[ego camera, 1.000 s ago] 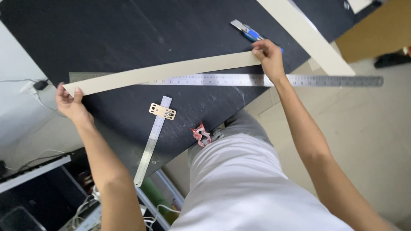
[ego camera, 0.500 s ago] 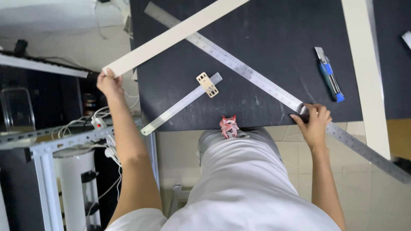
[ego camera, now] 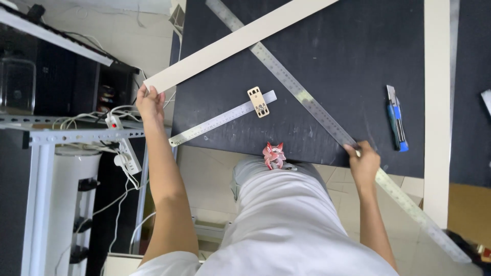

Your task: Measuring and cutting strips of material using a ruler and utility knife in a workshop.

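Observation:
My left hand [ego camera: 149,102] grips the near end of a long beige strip [ego camera: 240,40] that slants up across a black table [ego camera: 348,66]. My right hand [ego camera: 364,162] presses on a long steel ruler [ego camera: 307,99] at the table's front edge; the ruler runs diagonally under the strip and sticks out past the edge toward the lower right. A shorter steel ruler [ego camera: 220,118] with a small beige tab [ego camera: 258,101] on it lies between my hands. A blue utility knife [ego camera: 396,118] rests to the right.
A second beige strip [ego camera: 437,112] runs top to bottom at the right. A small red and white object [ego camera: 274,155] sits at my waist by the table edge. To the left stand a metal rack [ego camera: 66,135] and a power strip [ego camera: 123,148] with cables.
The view has swung, so the table now sits higher and further right. My left hand still holds the strip's end. My right hand keeps its place on the long ruler.

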